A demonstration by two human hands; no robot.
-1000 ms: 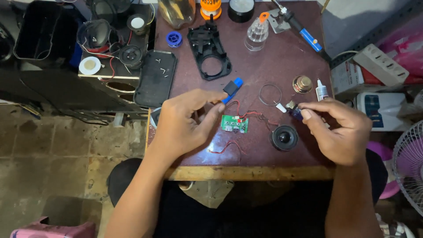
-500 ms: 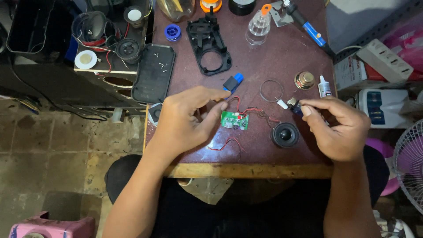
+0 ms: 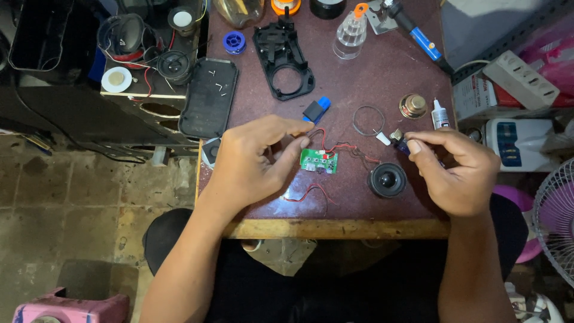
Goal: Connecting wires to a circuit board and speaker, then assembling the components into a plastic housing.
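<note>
My left hand (image 3: 254, 157) hovers over the dark red table (image 3: 359, 78), its fingertips pinching a thin red wire (image 3: 323, 136) that runs to a small green circuit board (image 3: 318, 161). My right hand (image 3: 457, 170) is closed on a small dark part with a metal tip (image 3: 399, 139) at the table's right side. A round black speaker (image 3: 387, 180) lies just left of that hand, wired to the board. Another red wire (image 3: 308, 192) curls near the front edge.
A small black and blue block (image 3: 315, 110), a wire ring (image 3: 366, 120), a brass round part (image 3: 413, 106), a glue bottle (image 3: 439, 113), a black plastic frame (image 3: 284, 57), a black cover (image 3: 209, 98), a clear bottle (image 3: 350, 33) and a soldering iron (image 3: 418, 36) lie around. A fan (image 3: 556, 221) stands right.
The view has shifted slightly. My left hand has drawn a little left, its fingers now on the red wire by the board. My right hand keeps its hold.
</note>
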